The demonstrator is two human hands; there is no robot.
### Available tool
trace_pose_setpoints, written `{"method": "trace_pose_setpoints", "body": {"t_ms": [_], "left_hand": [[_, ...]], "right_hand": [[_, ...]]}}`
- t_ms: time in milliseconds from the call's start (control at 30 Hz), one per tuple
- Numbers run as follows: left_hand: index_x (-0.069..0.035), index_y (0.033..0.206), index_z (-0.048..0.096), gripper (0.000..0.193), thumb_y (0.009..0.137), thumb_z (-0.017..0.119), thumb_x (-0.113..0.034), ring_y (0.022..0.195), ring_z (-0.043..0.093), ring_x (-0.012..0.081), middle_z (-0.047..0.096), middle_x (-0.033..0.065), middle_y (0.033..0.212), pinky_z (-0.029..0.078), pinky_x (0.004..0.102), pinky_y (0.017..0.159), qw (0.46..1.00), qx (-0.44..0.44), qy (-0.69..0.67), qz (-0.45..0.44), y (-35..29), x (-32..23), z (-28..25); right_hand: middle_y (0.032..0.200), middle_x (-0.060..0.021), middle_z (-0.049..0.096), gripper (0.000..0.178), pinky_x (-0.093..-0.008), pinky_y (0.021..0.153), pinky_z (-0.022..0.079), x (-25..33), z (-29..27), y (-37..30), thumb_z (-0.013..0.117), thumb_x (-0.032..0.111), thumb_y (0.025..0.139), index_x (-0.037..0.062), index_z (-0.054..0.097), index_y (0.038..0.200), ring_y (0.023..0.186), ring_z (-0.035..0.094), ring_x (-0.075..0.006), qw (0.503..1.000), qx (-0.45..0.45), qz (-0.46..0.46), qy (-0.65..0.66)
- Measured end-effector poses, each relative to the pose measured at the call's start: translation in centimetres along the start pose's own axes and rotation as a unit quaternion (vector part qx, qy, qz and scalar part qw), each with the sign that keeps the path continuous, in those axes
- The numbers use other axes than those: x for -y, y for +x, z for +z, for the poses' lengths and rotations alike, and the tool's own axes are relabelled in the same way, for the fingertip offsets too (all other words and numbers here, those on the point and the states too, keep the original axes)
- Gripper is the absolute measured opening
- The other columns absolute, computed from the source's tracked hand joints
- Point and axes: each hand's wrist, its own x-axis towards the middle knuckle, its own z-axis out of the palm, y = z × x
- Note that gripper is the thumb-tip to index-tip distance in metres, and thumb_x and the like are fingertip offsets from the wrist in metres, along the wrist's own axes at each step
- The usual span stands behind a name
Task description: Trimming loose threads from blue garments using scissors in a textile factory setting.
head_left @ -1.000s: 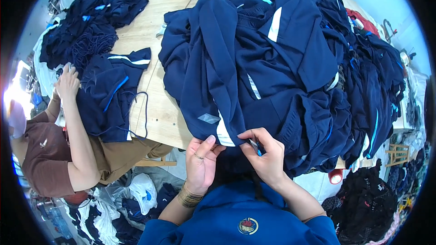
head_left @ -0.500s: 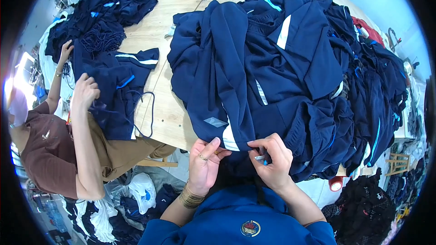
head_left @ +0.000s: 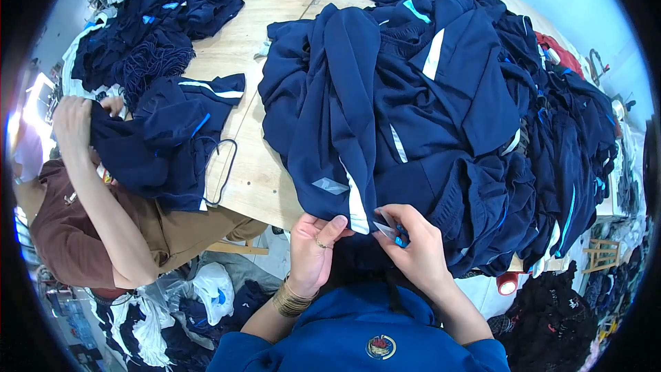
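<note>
Navy trousers (head_left: 337,117) with a white stripe and a grey patch lie over the heap, one leg end toward me. My left hand (head_left: 313,251) pinches the hem (head_left: 337,224) of that leg between thumb and fingers, left of the white stripe (head_left: 357,210). Close to the right side of the hem, my right hand (head_left: 416,244) is closed around small thread snips (head_left: 389,232) with metal blades and a blue part. The blades point toward the fabric edge; whether they touch it I cannot tell. Part of the snips is hidden in my palm.
A heap of navy garments (head_left: 551,138) covers the right of the wooden table (head_left: 258,189). At left, a co-worker in a brown top (head_left: 79,241) handles a navy garment (head_left: 162,141) with a loose cord. More navy clothes (head_left: 151,21) lie far left. Bags and clothes (head_left: 213,296) lie below the table.
My right hand has come off the hem, and the snips' blades now show beside it. My left hand keeps its hold, slightly left. The co-worker's hands have lifted their garment leftward.
</note>
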Motion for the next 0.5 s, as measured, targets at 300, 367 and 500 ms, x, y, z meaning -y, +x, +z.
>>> {"method": "trace_pose_setpoints", "body": {"t_ms": [300, 367, 500], "left_hand": [[0.001, 0.1, 0.059, 0.02, 0.081, 0.062, -0.001, 0.083, 0.062, 0.0144, 0.064, 0.0093, 0.093, 0.05, 0.0268, 0.075, 1.0, 0.0, 0.002, 0.0, -0.4, 0.1, 0.7], [0.001, 0.099, 0.059, 0.019, 0.08, 0.063, -0.001, 0.082, 0.062, 0.0139, 0.064, 0.0088, 0.092, 0.049, 0.0265, 0.076, 1.0, -0.007, 0.002, -0.003, -0.3, 0.3, 0.6], [0.001, 0.099, 0.058, 0.021, 0.079, 0.063, 0.001, 0.081, 0.06, 0.0128, 0.063, 0.0084, 0.091, 0.048, 0.0255, 0.077, 1.0, -0.024, 0.001, 0.0, -0.3, 0.3, 0.8]], "right_hand": [[0.063, -0.0051, 0.059, 0.016, -0.0208, 0.048, 0.046, 3.0, -1.8, -0.9, 0.055, 0.016, 0.089, 0.0008, 0.053, 0.092, 0.052, 0.06, -0.0107, 0.958, 0.12, 0.188, 0.182], [0.062, -0.0048, 0.059, 0.018, -0.0205, 0.049, 0.046, 3.2, -1.7, -0.8, 0.052, 0.019, 0.091, 0.0012, 0.054, 0.09, 0.053, 0.061, -0.0106, 0.935, 0.173, 0.22, 0.216], [0.062, -0.0047, 0.061, 0.021, -0.0204, 0.049, 0.047, 2.3, -0.6, -0.9, 0.05, 0.022, 0.092, 0.0014, 0.054, 0.089, 0.053, 0.061, -0.0106, 0.925, 0.179, 0.228, 0.244]]}}
